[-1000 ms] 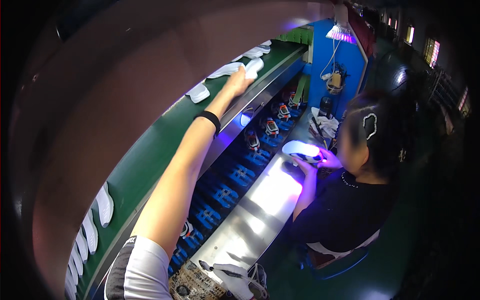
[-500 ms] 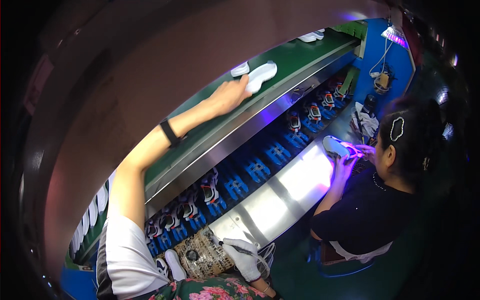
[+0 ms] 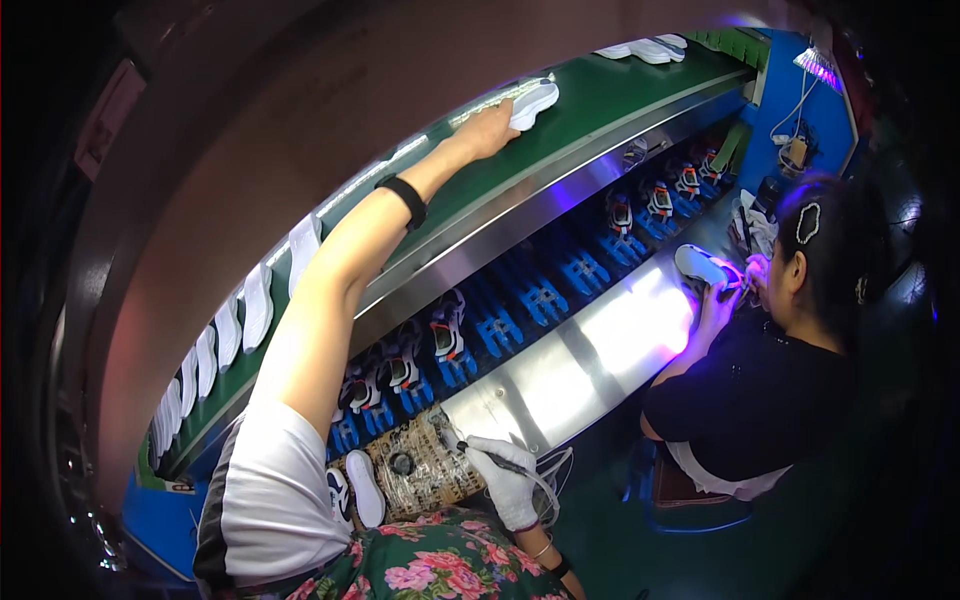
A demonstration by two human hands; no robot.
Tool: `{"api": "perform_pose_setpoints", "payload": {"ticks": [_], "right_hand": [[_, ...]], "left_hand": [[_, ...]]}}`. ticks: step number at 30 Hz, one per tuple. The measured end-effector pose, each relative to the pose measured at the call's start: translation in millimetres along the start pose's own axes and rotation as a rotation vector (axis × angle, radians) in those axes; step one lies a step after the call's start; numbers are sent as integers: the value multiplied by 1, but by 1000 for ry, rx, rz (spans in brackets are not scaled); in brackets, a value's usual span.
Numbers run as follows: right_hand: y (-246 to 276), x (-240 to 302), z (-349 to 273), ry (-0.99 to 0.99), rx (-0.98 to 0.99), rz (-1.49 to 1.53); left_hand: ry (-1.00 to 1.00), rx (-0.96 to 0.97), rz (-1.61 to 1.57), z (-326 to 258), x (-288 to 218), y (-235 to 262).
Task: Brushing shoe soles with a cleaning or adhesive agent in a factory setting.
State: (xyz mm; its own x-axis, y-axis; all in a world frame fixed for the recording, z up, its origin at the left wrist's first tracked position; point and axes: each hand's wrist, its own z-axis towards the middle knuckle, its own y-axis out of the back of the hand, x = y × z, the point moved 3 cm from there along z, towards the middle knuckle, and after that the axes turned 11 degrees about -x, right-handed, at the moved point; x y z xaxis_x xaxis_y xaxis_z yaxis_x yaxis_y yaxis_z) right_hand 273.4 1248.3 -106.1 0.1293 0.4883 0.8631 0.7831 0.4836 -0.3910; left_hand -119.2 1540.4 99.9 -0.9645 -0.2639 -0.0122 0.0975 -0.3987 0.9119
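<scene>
Over the green belt point(image 3: 590, 105), my bare left hand point(image 3: 487, 132) is stretched far out with its fingers closed on the near end of a white shoe sole point(image 3: 536, 103). A black band circles that wrist. My right hand point(image 3: 508, 490), in a white knit glove, grips a slim dark pen-shaped tool point(image 3: 493, 458) with pale tubing point(image 3: 550, 478) beside it. Under its tip lies a tape-wrapped pad point(image 3: 430, 470) on the bench. Left of the pad, near my floral apron point(image 3: 440, 565), rest a white sole point(image 3: 366, 488) and a dark-and-white shoe upper point(image 3: 338, 497).
Several white soles point(image 3: 258, 305) line the belt's left part; more soles point(image 3: 645, 48) sit at its far end. Below runs a rack of blue holders point(image 3: 543, 303), some bearing shoe uppers point(image 3: 448, 325). At right a co-worker point(image 3: 760, 400) handles a shoe point(image 3: 703, 266) beside the metal bench point(image 3: 560, 395).
My left hand has reached farther over the belt with the white sole. More soles at the left have come into view as the view shifted. My right hand still grips the pen-shaped tool.
</scene>
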Motion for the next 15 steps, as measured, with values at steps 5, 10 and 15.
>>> {"api": "perform_pose_setpoints", "payload": {"ticks": [5,10,15], "right_hand": [[-18,17,-14,-12,69,-18],[-34,-3,-24,-88,198,-14],[-52,-32,-36,-246,195,132]], "left_hand": [[525,-56,-882,-70,-4,28],[972,-441,-1625,-165,-25,105],[909,-306,-1840,-290,-47,148]]}}
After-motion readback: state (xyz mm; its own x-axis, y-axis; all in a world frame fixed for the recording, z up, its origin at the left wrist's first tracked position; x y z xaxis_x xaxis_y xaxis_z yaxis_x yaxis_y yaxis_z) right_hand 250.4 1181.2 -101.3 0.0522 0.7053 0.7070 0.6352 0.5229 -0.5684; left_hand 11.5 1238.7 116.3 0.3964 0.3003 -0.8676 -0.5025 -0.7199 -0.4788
